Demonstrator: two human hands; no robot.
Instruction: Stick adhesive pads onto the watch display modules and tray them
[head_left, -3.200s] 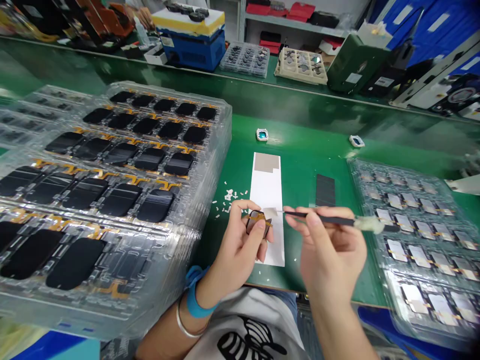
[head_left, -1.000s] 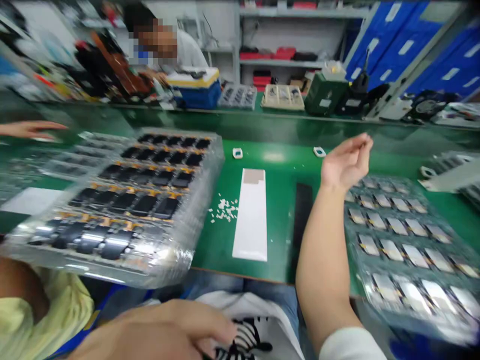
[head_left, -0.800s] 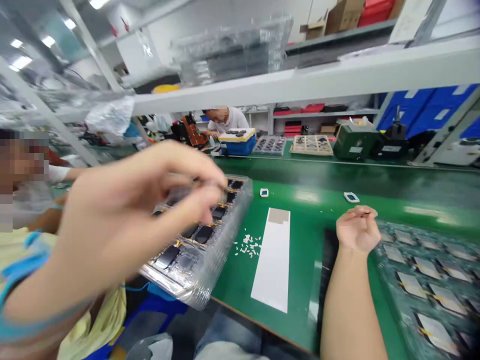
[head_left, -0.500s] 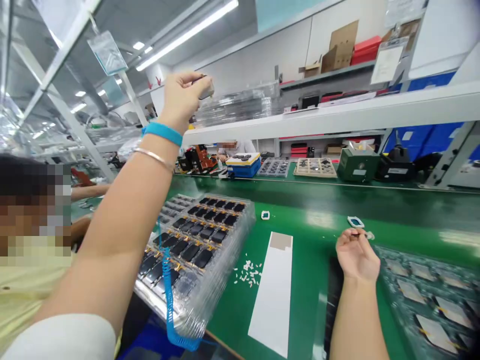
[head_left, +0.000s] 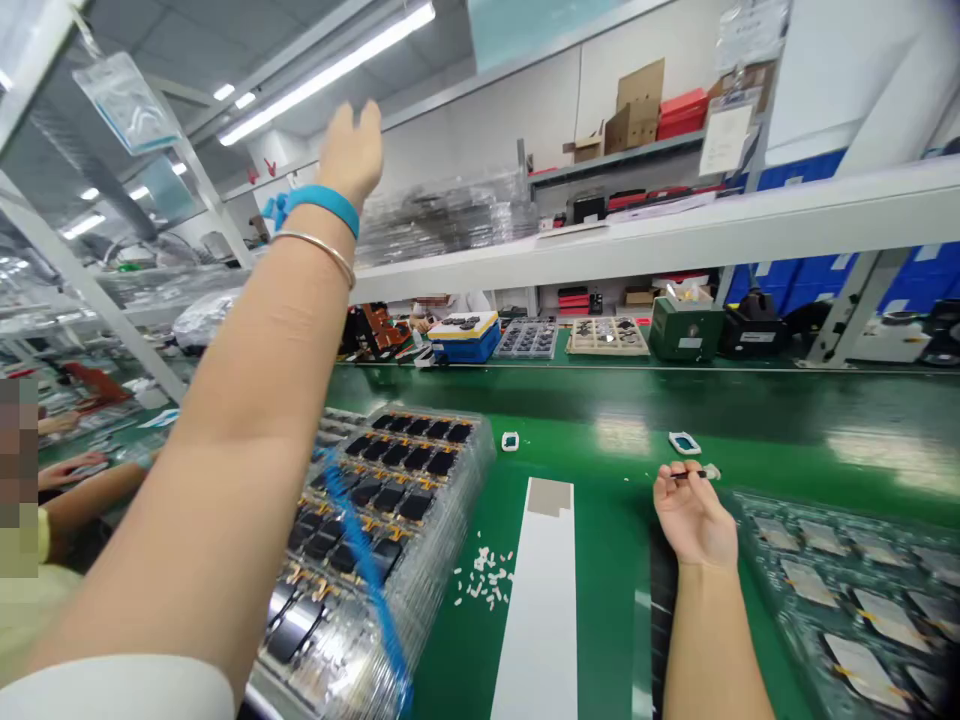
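Illegibly small print (head_left: 725, 130) on hanging card (head_left: 724, 150); dark tool (head_left: 685, 475) in right hand (head_left: 701, 525).

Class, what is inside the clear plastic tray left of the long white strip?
Rows of black rounded-square panels show. The bare left forearm and blue cord cover parts of the tray; anything there cannot be seen.

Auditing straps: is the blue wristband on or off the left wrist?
On: the blue wristband wraps the visible side just below the left hand, beside a silver bangle.
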